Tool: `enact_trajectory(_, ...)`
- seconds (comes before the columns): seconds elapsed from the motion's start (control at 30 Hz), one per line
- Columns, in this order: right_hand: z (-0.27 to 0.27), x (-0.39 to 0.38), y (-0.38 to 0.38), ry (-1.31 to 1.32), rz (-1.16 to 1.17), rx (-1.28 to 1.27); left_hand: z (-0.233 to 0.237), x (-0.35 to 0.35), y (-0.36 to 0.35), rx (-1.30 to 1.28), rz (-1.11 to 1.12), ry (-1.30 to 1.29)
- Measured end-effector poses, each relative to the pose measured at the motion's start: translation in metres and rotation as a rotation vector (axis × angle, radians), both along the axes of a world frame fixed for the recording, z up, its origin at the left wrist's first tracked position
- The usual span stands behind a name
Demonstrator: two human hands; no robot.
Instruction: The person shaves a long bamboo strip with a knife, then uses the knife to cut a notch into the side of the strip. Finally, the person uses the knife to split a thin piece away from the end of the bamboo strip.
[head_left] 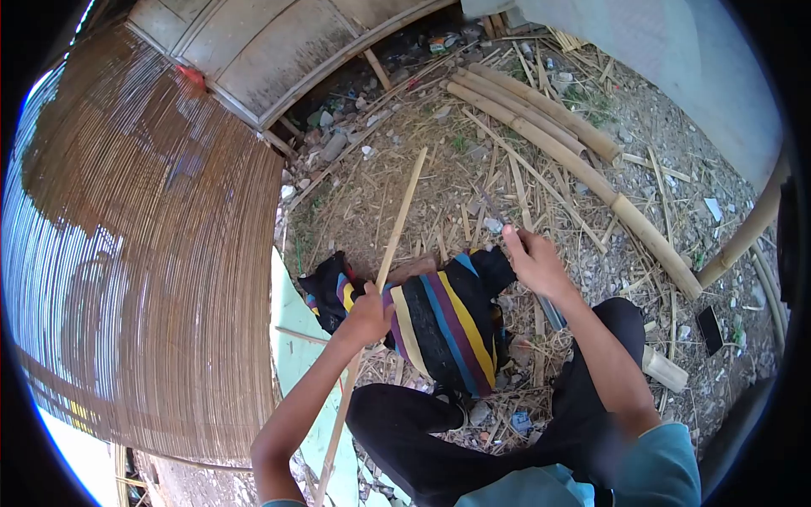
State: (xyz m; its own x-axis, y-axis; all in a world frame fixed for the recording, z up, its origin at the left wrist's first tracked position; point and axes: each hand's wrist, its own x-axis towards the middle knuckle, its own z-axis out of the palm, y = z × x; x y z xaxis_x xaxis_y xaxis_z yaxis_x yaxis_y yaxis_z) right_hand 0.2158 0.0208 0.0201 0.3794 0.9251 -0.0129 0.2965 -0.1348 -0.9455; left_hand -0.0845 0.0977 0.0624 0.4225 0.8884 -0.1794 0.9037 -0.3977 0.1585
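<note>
My left hand is closed around a long, pale bamboo strip, which slants from the upper middle down past my forearm. Beneath that hand lies a striped cloth in black, yellow, blue and purple, draped over something partly hidden. A piece of wood or brick shows behind the cloth. My right hand grips a knife, its thumb pointing up. The knife's thin dark blade extends beyond the thumb, and its bluish-grey handle sticks out below the palm. The blade is apart from the strip.
Several bamboo poles lie at the upper right, among scattered strips and stones. A slatted bamboo screen stands along the left. A dark phone-like object and a short bamboo piece rest on the ground to my right. White sheeting hangs at the upper right.
</note>
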Motion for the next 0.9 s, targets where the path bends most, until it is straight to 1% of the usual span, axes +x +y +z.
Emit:
enact_trajectory(0.07, 0.008, -0.003, -0.004, 0.304, 0.112, -0.133, -0.015, 0.000, -0.014, -0.126, 0.034, 0.042)
enact_trajectory(0.1, 0.014, -0.003, -0.006, 0.432, 0.167, -0.118, -0.020, 0.002, -0.024, -0.149, 0.038, 0.046)
enact_trajectory(0.13, 0.007, -0.005, -0.006, 0.436, 0.166, -0.140, -0.026, 0.005, -0.032, -0.169, 0.052, 0.033)
enact_trajectory(0.2, -0.009, -0.007, -0.004, 0.490, 0.215, -0.107, -0.042, 0.012, -0.050, -0.205, 0.073, 0.014)
enact_trajectory(0.23, -0.011, -0.006, -0.004, 0.566, 0.226, -0.171, -0.052, 0.014, -0.061, -0.216, 0.109, -0.027)
enact_trajectory(0.27, -0.017, -0.010, -0.005, 0.563, 0.225, -0.190, -0.062, 0.017, -0.072, -0.226, 0.146, -0.068)
enact_trajectory(0.3, -0.023, -0.015, -0.005, 0.703, 0.201, -0.205, -0.071, 0.020, -0.082, -0.254, 0.197, -0.102)
enact_trajectory(0.37, -0.027, -0.021, -0.006, 0.941, 0.146, -0.268, -0.082, 0.026, -0.102, -0.268, 0.226, -0.122)
enact_trajectory(0.4, -0.028, -0.023, -0.008, 0.935, 0.147, -0.284, -0.086, 0.024, -0.111, -0.270, 0.256, -0.137)
enact_trajectory(0.43, -0.029, -0.025, -0.011, 1.040, 0.132, -0.306, -0.098, 0.018, -0.118, -0.239, 0.207, -0.096)
enact_trajectory(0.47, -0.030, -0.028, -0.013, 1.144, 0.116, -0.328, -0.103, 0.014, -0.128, -0.250, 0.218, -0.103)
enact_trajectory(0.53, -0.036, -0.032, -0.019, 1.171, 0.115, -0.386, -0.110, 0.010, -0.150, -0.576, 0.396, -0.486)
enact_trajectory(0.57, -0.041, -0.034, -0.023, 1.172, 0.143, -0.442, -0.122, 0.005, -0.159, -0.907, 0.671, -0.730)
enact_trajectory(0.6, -0.046, -0.037, -0.026, 1.171, 0.170, -0.497, -0.130, 0.003, -0.167, -0.993, 0.720, -0.769)
enact_trajectory(0.63, -0.049, -0.040, -0.030, 1.082, 0.226, -0.551, -0.139, 0.003, -0.177, -0.934, 0.728, -0.792)
enact_trajectory(0.67, -0.050, -0.043, -0.033, 1.072, 0.231, -0.565, -0.146, 0.004, -0.187, -0.878, 0.737, -0.814)
enact_trajectory(0.7, -0.051, -0.046, -0.038, 1.019, 0.272, -0.609, -0.144, 0.008, -0.192, -0.935, 0.814, -0.834)
enact_trajectory(0.73, -0.053, -0.049, -0.043, 0.967, 0.315, -0.656, -0.145, 0.007, -0.199, -0.943, 0.833, -0.846)
enact_trajectory(0.8, -0.069, -0.053, -0.050, 0.970, 0.374, -0.691, -0.146, 0.001, -0.209, -0.906, 0.915, -1.003)
enact_trajectory(0.87, -0.088, -0.055, -0.058, 0.875, 0.474, -0.645, -0.146, -0.001, -0.220, -0.904, 0.947, -1.038)
enact_trajectory(0.9, -0.091, -0.057, -0.062, 0.903, 0.448, -0.688, -0.144, -0.002, -0.225, -0.924, 1.003, -1.079)
